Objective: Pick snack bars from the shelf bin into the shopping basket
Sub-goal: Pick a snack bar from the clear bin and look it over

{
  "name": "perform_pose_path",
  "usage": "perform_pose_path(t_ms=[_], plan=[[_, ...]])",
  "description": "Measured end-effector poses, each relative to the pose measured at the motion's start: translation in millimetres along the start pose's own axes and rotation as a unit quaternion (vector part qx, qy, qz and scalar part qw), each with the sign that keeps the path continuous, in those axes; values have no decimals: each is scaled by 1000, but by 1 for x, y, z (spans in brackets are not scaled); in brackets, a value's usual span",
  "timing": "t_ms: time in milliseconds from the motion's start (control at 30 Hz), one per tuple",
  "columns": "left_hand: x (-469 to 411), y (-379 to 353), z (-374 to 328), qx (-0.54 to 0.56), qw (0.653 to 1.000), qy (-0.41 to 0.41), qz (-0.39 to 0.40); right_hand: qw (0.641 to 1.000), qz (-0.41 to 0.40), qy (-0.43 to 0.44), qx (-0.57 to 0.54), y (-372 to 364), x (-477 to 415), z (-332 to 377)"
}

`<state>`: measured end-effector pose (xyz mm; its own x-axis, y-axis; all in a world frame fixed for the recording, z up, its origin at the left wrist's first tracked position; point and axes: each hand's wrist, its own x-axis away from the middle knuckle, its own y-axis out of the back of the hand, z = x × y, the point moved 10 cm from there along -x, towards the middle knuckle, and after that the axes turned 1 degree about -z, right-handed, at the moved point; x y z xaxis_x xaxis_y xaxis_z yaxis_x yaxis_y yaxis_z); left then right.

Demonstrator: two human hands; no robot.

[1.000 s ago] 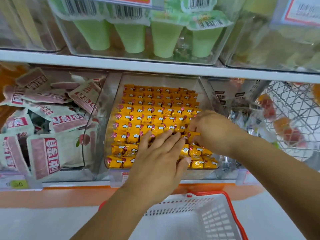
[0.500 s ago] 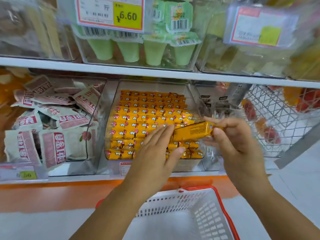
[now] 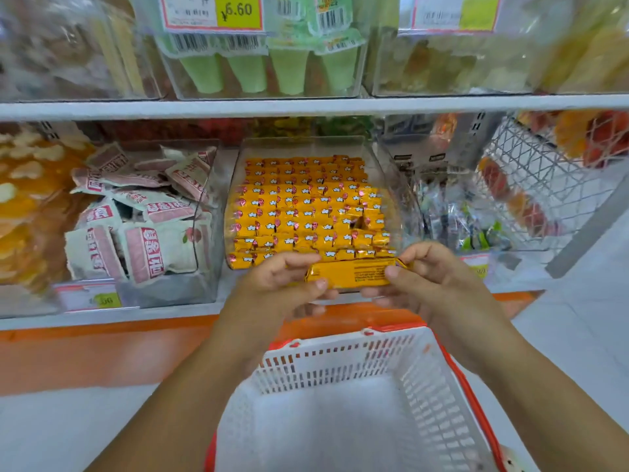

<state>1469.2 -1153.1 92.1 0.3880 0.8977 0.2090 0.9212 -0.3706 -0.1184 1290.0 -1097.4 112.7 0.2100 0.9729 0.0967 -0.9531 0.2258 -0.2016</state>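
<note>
Now lifted free, the yellow foil-wrapped snack bar [image 3: 354, 275] lies level between both hands: the left hand [image 3: 275, 284] pinches its left end and the right hand [image 3: 432, 277] its right end, with the fingers curled beneath and partly hidden. Its print is unreadable. Just beyond the knuckles stands the clear plastic shelf bin [image 3: 235, 172]; below the wrists is the white red-rimmed shopping basket [image 3: 340, 366], cut off.

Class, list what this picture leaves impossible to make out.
Head view: print on the yellow foil-wrapped snack bar, blurred and too small.
Head view: the bar's underside, turned away and covered by left hand and right hand.
Head view: near end of the white plastic shopping basket, cut off by the bottom edge.
</note>
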Motion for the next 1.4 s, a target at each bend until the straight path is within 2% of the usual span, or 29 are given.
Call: perform_pose_path(t_ms=[200,567,733,867,1067,1233,1400], plan=[[2,11,-9,73,997,19,21,996,58,-53,-51,-11,-9,-5],[-1,12,-19,21,995,-25,91,990,97,-62,-82,-15,-15,0],[-2,20,-24,-12,998,-47,36,998,54,-20,-35,-9,-17,5],[-1,24,-25,-43,996,-64,-45,999,19,28,7,-3,-18,9],[7,22,-44,-69,980,-149,-113,998,2,55,-5,-3,-16,13],[10,19,-50,-72,976,-175,-107,993,-10,114,21,-2,-12,24],[2,23,-39,-37,988,-123,-87,996,43,79,19,-5,-14,16]])
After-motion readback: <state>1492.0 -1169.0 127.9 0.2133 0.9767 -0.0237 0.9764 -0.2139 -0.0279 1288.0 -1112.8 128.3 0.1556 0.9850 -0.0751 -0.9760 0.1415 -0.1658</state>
